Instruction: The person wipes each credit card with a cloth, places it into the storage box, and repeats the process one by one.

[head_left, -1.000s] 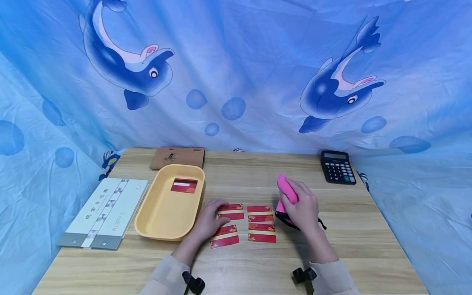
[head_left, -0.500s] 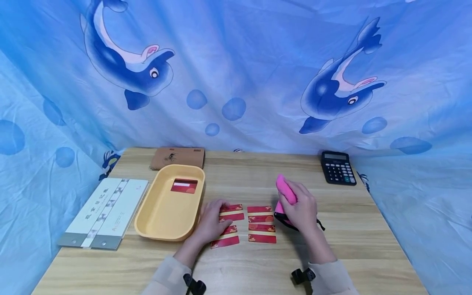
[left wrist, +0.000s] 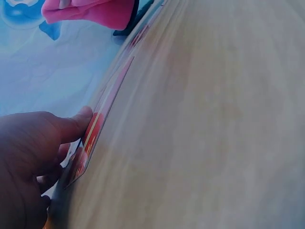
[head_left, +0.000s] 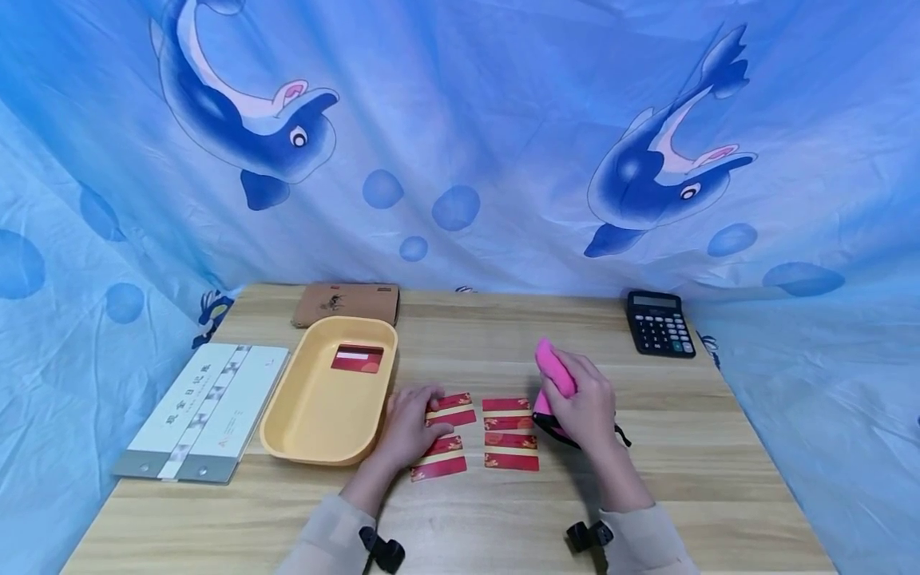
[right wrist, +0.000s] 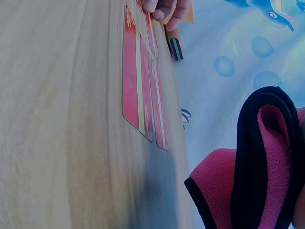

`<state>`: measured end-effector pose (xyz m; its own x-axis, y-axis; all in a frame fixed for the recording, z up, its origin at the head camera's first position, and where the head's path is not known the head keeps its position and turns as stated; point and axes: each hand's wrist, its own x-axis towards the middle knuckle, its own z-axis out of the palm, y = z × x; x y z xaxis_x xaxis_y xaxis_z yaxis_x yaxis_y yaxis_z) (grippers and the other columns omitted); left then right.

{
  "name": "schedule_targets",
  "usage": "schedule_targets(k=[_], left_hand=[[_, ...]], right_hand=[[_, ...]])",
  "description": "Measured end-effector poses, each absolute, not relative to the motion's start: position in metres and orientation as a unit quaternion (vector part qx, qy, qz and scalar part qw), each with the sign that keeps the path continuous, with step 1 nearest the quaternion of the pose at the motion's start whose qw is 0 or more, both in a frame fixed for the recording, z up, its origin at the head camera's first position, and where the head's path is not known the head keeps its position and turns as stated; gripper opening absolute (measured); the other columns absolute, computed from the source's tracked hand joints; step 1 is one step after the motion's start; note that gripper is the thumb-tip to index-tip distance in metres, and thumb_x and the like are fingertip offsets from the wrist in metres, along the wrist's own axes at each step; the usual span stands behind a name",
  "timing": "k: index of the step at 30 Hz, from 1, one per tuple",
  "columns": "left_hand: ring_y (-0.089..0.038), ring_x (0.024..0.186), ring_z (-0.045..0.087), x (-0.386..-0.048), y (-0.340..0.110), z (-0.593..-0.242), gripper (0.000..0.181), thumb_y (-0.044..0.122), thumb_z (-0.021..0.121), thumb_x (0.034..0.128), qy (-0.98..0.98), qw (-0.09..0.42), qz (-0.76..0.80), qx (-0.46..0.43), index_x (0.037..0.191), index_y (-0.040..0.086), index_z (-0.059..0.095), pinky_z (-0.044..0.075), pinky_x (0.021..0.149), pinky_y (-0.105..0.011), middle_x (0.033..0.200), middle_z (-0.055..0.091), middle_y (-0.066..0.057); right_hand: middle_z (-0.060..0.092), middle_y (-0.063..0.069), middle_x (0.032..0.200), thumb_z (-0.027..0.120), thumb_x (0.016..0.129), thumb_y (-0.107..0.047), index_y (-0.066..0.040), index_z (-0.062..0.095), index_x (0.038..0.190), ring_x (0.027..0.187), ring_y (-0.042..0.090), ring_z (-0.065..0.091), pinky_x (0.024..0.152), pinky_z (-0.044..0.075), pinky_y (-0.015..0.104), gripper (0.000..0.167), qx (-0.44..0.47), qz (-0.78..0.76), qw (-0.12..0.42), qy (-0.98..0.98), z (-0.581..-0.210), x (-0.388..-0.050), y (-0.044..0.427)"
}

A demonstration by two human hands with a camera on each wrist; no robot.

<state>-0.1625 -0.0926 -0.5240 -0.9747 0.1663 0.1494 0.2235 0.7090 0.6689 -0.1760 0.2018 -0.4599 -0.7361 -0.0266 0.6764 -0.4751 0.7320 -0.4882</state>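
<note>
The left hand [head_left: 411,425], thumb and fingers spread, rested at 2 of 4 red cards [head_left: 442,467] on the table [head_left: 719,479]; the right hand [head_left: 588,406] gripped a pink cloth [head_left: 555,369] beside them. Light fingertip pressure probably suited steadying.

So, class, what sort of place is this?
Probably a makeshift desk booth: a blue dolphin-print curtain hangs behind and beside a wooden table bearing a calculator and a white book.
</note>
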Motion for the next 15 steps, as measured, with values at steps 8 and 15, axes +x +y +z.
schedule_targets(k=[8, 15], left_hand=[[-0.030, 0.124, 0.047, -0.1632, -0.0939, -0.5237, 0.066, 0.033, 0.088, 0.0797, -0.933, 0.046, -0.339, -0.114, 0.135, 0.010, 0.060, 0.036, 0.108, -0.049, 0.130, 0.063, -0.009], [-0.027, 0.110, 0.051, -0.1614, -0.0907, -0.5262, 0.042, 0.023, 0.084, 0.0845, -0.923, 0.054, -0.353, -0.139, 0.119, 0.010, 0.064, 0.032, 0.105, -0.049, 0.107, 0.065, -0.002]], right_hand=[[0.073, 0.013, 0.111, 0.085, 0.080, -0.012, -0.007, 0.073, 0.122, 0.091, 0.030, 0.071, 0.072, 0.061, 0.049, 0.045, 0.144, 0.334, 0.337, -0.868, -0.4600, -0.1758, 0.2005], [0.072, 0.012, 0.113, 0.085, 0.081, -0.015, -0.007, 0.073, 0.123, 0.093, 0.030, 0.071, 0.075, 0.061, 0.048, 0.044, 0.142, 0.337, 0.327, -0.871, -0.4589, -0.1737, 0.1983]])
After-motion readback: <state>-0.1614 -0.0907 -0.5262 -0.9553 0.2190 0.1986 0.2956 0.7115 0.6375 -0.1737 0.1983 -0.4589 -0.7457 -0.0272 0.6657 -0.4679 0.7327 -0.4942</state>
